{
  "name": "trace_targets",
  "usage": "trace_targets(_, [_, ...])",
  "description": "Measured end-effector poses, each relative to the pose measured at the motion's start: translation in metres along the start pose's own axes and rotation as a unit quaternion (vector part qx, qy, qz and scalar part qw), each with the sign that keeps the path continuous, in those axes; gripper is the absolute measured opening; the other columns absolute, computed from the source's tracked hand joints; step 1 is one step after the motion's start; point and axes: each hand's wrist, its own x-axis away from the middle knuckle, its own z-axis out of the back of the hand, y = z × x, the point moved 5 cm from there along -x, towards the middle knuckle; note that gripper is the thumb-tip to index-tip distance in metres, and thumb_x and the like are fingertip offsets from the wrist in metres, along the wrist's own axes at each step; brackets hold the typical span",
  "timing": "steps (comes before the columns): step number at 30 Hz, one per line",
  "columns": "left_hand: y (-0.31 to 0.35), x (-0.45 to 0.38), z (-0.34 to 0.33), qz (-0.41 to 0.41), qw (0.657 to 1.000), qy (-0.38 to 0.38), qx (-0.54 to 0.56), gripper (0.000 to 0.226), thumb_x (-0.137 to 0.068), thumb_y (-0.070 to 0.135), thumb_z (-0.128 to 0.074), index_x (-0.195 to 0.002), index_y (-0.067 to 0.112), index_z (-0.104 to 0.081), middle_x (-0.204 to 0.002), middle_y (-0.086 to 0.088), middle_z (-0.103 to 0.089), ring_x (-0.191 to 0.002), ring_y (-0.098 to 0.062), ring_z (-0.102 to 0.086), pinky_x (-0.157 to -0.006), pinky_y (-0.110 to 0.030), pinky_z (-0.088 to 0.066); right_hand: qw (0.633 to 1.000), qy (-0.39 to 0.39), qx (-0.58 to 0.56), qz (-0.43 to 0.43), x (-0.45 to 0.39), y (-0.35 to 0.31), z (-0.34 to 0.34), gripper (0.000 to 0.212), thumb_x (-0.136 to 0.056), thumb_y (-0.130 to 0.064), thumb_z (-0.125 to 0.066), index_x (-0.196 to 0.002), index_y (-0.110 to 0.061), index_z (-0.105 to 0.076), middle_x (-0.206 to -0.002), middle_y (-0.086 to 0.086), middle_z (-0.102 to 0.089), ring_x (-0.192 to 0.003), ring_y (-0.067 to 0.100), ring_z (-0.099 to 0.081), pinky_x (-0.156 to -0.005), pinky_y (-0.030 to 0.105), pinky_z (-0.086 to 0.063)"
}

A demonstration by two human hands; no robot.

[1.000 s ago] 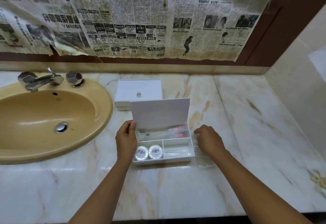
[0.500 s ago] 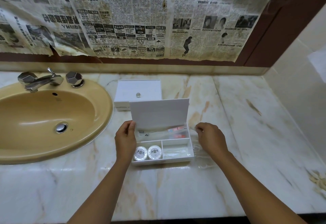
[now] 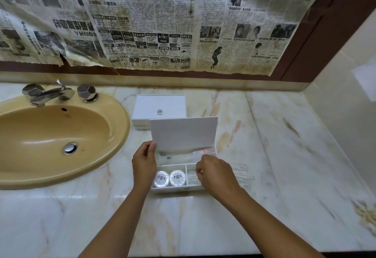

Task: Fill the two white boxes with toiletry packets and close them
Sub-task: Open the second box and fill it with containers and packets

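Note:
An open white box (image 3: pixel 173 190) stands on the marble counter with its lid (image 3: pixel 183 133) raised. Two round white soap packets (image 3: pixel 168 178) lie in its front left compartment, and a long packet with pink print (image 3: pixel 183 156) lies in the back one. My left hand (image 3: pixel 143 162) grips the left edge of the lid and box. My right hand (image 3: pixel 215 174) hovers over the front right compartment, fingers curled as if pinching a clear packet (image 3: pixel 192 177) that is hard to make out. A second white box (image 3: pixel 160 105), closed, with a small knob, sits behind.
More clear packets (image 3: pixel 243 173) lie on the counter just right of the open box. A tan sink (image 3: pixel 50 135) with a chrome tap (image 3: pixel 47 93) fills the left side. Newspaper covers the mirror behind. A tiled wall (image 3: pixel 345 99) bounds the right.
My right hand has moved left from the clear packets on the counter to above the box's front right compartment. My left hand stays on the lid's edge.

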Motion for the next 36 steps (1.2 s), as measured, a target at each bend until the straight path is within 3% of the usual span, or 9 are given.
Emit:
trace_targets(4, [-0.001, 0.000, 0.000, 0.003, 1.000, 0.002, 0.000, 0.018, -0.099, 0.021, -0.050, -0.093, 0.015, -0.067, -0.091, 0.005, -0.069, -0.084, 0.001, -0.061, -0.069, -0.003, -0.041, 0.997, -0.064, 0.024, -0.020, -0.004, -0.002, -0.016, 0.021, -0.083, 0.001, -0.053, -0.090, -0.010, -0.070, -0.086, 0.006, -0.058, -0.074, 0.025, -0.053, -0.064, 0.025, -0.035])
trace_targets(7, [0.000, 0.000, 0.000, 0.006, 1.000, 0.003, -0.005, 0.018, -0.099, 0.021, -0.050, -0.094, 0.014, -0.067, -0.091, 0.005, -0.069, -0.085, 0.002, -0.061, -0.068, -0.002, -0.041, 0.996, -0.084, -0.011, -0.040, -0.007, 0.000, -0.020, 0.015, -0.086, -0.015, -0.063, -0.098, -0.009, -0.070, -0.100, 0.012, -0.066, -0.092, 0.028, -0.062, -0.072, 0.026, -0.042])
trace_targets(10, [0.001, 0.000, 0.000, 0.005, 1.000, 0.006, -0.005, 0.018, -0.099, 0.020, -0.051, -0.093, 0.014, -0.066, -0.090, 0.005, -0.069, -0.081, 0.008, -0.059, -0.067, -0.001, -0.040, 0.996, -0.073, -0.035, -0.043, -0.006, 0.002, -0.019, 0.023, -0.089, -0.030, -0.061, -0.099, -0.011, -0.071, -0.104, 0.011, -0.067, -0.096, 0.027, -0.061, -0.078, 0.028, -0.045])
trace_targets(16, [-0.001, 0.000, 0.000, 0.004, 1.000, 0.004, -0.007, 0.019, -0.099, 0.022, -0.050, -0.095, 0.014, -0.067, -0.092, 0.003, -0.069, -0.084, -0.001, -0.060, -0.068, -0.002, -0.041, 0.993, -0.090, -0.063, -0.048, 0.001, -0.002, -0.028, 0.032, -0.095, -0.033, -0.048, -0.072, -0.012, -0.053, -0.087, 0.012, -0.064, -0.074, 0.024, -0.050, -0.065, 0.028, -0.035])
trace_targets(19, [-0.001, 0.000, 0.000, 0.003, 1.000, 0.004, -0.004, 0.019, -0.099, 0.021, -0.050, -0.094, 0.014, -0.067, -0.091, 0.005, -0.069, -0.083, 0.002, -0.060, -0.068, -0.003, -0.041, 0.993, -0.077, -0.077, -0.045, 0.003, 0.001, -0.024, 0.032, -0.094, -0.033, -0.050, -0.070, -0.013, -0.055, -0.074, 0.005, -0.057, -0.072, 0.022, -0.051, -0.062, 0.028, -0.035])
trace_targets(23, [-0.001, 0.000, 0.000, -0.003, 1.000, 0.002, 0.002, 0.019, -0.099, 0.020, -0.050, -0.092, 0.015, -0.066, -0.088, 0.008, -0.068, -0.079, 0.005, -0.059, -0.069, -0.004, -0.041, 0.992, 0.002, -0.115, -0.041, 0.004, 0.008, -0.003, 0.021, -0.091, -0.030, -0.054, -0.089, -0.020, -0.072, -0.088, -0.002, -0.071, -0.082, 0.017, -0.062, -0.071, 0.028, -0.048])
trace_targets(29, [-0.002, -0.001, 0.000, -0.011, 1.000, 0.000, -0.003, 0.018, -0.099, 0.020, -0.050, -0.091, 0.015, -0.065, -0.086, 0.009, -0.067, -0.078, 0.005, -0.059, -0.068, -0.004, -0.041, 0.971, 0.148, -0.161, -0.098, 0.002, 0.045, 0.032, 0.020, -0.092, -0.023, -0.055, -0.101, -0.016, -0.072, -0.093, 0.001, -0.070, -0.080, 0.017, -0.061, -0.073, 0.025, -0.046])
trace_targets(32, [-0.003, -0.001, 0.000, -0.012, 1.000, -0.002, -0.005, 0.019, -0.100, 0.021, -0.050, -0.091, 0.014, -0.065, -0.086, 0.007, -0.067, -0.078, 0.004, -0.058, -0.068, -0.004, -0.040, 0.972, 0.130, -0.129, -0.147, -0.002, 0.072, 0.024, 0.026, -0.095, -0.016, -0.050, -0.114, -0.015, -0.068, -0.109, 0.003, -0.065, -0.097, 0.019, -0.059, -0.081, 0.026, -0.044])
trace_targets(36, [-0.003, -0.002, 0.000, -0.013, 1.000, -0.002, -0.006, 0.019, -0.100, 0.021, -0.049, -0.091, 0.015, -0.065, -0.087, 0.007, -0.067, -0.080, 0.001, -0.059, -0.069, -0.006, -0.041, 0.978, 0.024, -0.076, -0.193, -0.003, 0.098, -0.001, 0.038, -0.094, -0.007, -0.046, -0.128, -0.017, -0.059, -0.130, 0.004, -0.055, -0.120, 0.021, -0.049, -0.095, 0.033, -0.044])
